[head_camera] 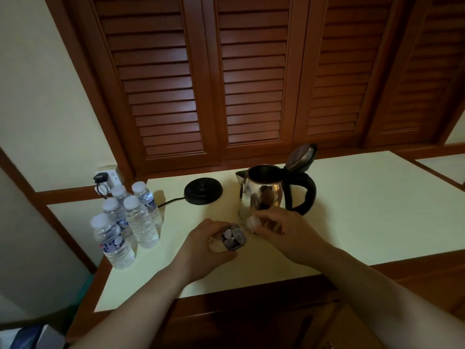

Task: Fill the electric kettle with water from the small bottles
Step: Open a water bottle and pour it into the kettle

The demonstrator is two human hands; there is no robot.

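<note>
Fingers of left hand curled round small bottle; right hand fingers pinched on cap. Bottle held at 7 o'clock of open kettle. Uncapping step judged; pouring needed next.

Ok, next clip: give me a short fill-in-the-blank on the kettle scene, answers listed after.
1. The kettle stands with its lid ____.
2. The left hand holds a bottle while the right hand grips its ____.
3. ____ other bottles stand capped at the left of the counter.
4. The kettle is ____ its black base.

Answers: open; cap; five; off
</note>
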